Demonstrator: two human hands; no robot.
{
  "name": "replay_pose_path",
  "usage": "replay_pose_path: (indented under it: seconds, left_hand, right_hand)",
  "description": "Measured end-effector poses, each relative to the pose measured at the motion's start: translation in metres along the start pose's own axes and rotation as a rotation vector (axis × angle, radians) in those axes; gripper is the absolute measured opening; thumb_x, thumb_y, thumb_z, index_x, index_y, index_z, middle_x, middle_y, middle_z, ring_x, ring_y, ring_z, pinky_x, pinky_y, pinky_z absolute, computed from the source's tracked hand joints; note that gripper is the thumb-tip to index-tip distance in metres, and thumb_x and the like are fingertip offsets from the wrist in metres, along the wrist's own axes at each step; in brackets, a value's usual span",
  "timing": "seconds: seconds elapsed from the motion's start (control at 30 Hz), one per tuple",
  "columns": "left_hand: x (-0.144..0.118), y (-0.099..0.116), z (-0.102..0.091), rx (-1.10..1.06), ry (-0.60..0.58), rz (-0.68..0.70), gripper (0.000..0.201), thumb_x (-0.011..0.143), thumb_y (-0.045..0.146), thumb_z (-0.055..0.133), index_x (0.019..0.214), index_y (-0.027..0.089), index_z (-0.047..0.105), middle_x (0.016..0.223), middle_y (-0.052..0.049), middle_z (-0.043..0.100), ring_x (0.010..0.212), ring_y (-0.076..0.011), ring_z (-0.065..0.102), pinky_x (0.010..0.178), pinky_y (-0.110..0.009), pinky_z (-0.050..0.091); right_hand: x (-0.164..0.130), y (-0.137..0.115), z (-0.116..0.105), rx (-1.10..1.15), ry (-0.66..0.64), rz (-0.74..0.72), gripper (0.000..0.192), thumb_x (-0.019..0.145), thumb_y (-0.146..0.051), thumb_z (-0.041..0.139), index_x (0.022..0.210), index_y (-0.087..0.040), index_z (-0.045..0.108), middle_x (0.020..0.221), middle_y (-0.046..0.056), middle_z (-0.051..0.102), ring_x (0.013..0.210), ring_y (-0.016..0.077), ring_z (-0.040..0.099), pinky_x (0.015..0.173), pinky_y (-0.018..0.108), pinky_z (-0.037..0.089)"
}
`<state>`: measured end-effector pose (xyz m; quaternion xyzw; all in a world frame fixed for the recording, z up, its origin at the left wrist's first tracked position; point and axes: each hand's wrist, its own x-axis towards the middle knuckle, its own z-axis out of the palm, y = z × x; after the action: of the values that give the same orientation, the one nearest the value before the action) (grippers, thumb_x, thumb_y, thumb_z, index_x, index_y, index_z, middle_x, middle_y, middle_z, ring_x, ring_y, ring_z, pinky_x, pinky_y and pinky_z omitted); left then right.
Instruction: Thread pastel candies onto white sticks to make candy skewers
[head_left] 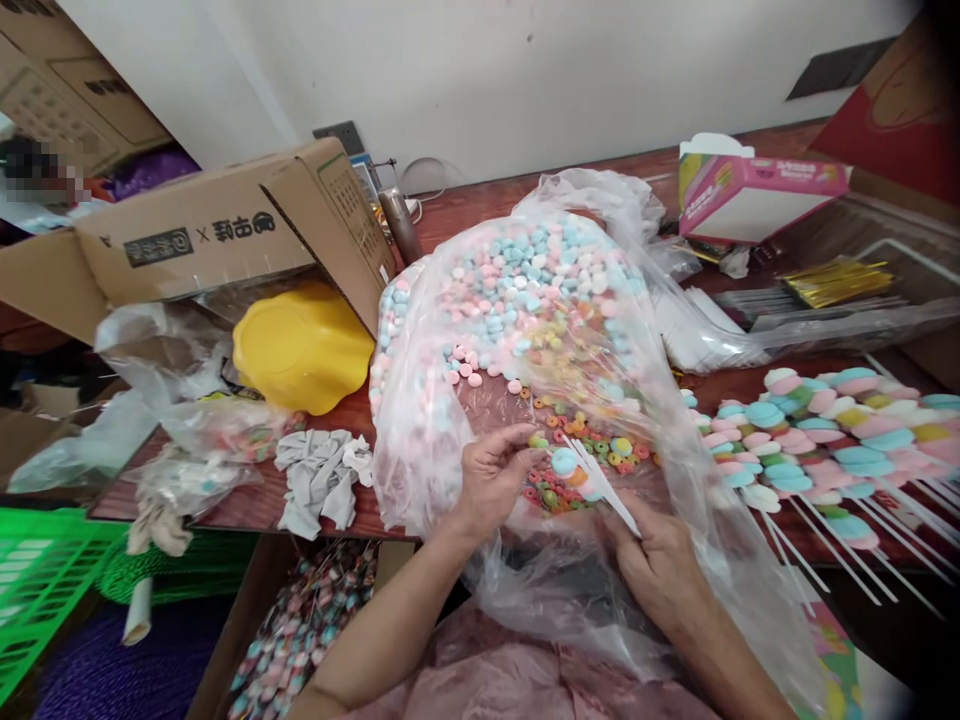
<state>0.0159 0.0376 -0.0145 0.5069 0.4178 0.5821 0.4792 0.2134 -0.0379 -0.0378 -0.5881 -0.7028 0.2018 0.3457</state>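
So, threading step judged in hand: white stick (pixel 604 487) pinched in right hand (pixel 654 560), fingers clamped on lower end, tip laid against blue marshmallow (pixel 563 461). Marshmallow steadied by left hand (pixel 491 478), fingertips closed on it, over ring candies (pixel 581 450) inside plastic bag (pixel 450 400). Next move probably calls for centred push. Finished skewers (pixel 825 440) piled well right

Both hands (pixel 491 475) (pixel 656 560) thread candies (pixel 564 461) onto a white stick (pixel 600 482) inside a plastic bag (pixel 697 440).
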Motion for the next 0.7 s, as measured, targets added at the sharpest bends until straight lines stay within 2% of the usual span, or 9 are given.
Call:
replay_pose_path:
  seconds: [0.1,0.17,0.23,0.37,0.53,0.6,0.7]
  left_hand:
    - [-0.003,0.003,-0.008,0.301,-0.085,0.325,0.015,0.084,0.019,0.071,0.097,0.019,0.078,0.094,-0.007,0.081,0.086,-0.018,0.076,0.082,-0.031,0.063]
    - [-0.004,0.008,-0.012,0.388,-0.143,0.403,0.018,0.086,0.016,0.067,0.1,0.02,0.078,0.098,-0.008,0.081,0.09,-0.019,0.076,0.086,-0.032,0.062]
    - [-0.007,0.014,-0.014,0.369,-0.163,0.324,0.019,0.088,0.019,0.066,0.103,0.02,0.077,0.101,-0.008,0.08,0.092,-0.0199,0.076,0.087,-0.033,0.062]
    - [-0.013,0.021,-0.009,0.104,-0.104,-0.003,0.019,0.084,0.026,0.074,0.103,0.022,0.077,0.099,-0.006,0.08,0.09,-0.0203,0.075,0.086,-0.034,0.061]
    - [-0.011,0.022,0.007,-0.43,0.035,-0.38,0.065,0.063,0.022,0.09,0.123,0.022,0.066,0.08,0.001,0.078,0.076,-0.0147,0.073,0.076,-0.026,0.059]
    - [-0.011,0.023,0.012,-0.512,0.037,-0.445,0.073,0.058,0.021,0.093,0.125,0.021,0.064,0.074,0.004,0.075,0.073,-0.0138,0.072,0.073,-0.024,0.058]
    - [-0.014,0.02,0.018,-0.518,0.012,-0.47,0.074,0.055,0.021,0.094,0.123,0.019,0.065,0.071,0.005,0.073,0.07,-0.0129,0.071,0.071,-0.024,0.057]
  right_hand:
    - [-0.002,0.0,0.003,-0.038,-0.007,0.01,0.034,0.09,-0.022,0.043,0.105,-0.016,0.073,0.07,0.004,0.073,0.055,0.0201,0.064,0.053,0.029,0.044]
    - [-0.003,0.0,0.005,-0.044,-0.026,-0.013,0.033,0.09,-0.022,0.043,0.102,-0.016,0.074,0.072,0.006,0.074,0.055,0.0204,0.065,0.053,0.029,0.045]
    - [-0.002,-0.001,0.005,-0.014,-0.052,-0.053,0.032,0.09,-0.022,0.044,0.098,-0.018,0.074,0.076,0.006,0.075,0.059,0.0204,0.067,0.057,0.029,0.047]
    - [0.001,-0.007,0.003,-0.014,-0.056,-0.06,0.031,0.092,-0.021,0.043,0.097,-0.018,0.074,0.072,0.004,0.074,0.054,0.0186,0.063,0.052,0.028,0.046]
    - [0.002,-0.018,0.004,0.027,0.029,-0.103,0.03,0.092,-0.018,0.043,0.096,-0.018,0.073,0.073,0.004,0.073,0.055,0.0174,0.064,0.054,0.026,0.049]
    - [0.0,-0.019,0.006,0.07,0.049,-0.116,0.031,0.092,-0.016,0.043,0.098,-0.019,0.073,0.075,0.003,0.074,0.057,0.0169,0.066,0.056,0.025,0.051]
    - [-0.002,-0.015,0.01,0.113,0.062,-0.109,0.031,0.091,-0.015,0.044,0.101,-0.02,0.073,0.08,0.003,0.076,0.061,0.0175,0.069,0.059,0.025,0.053]
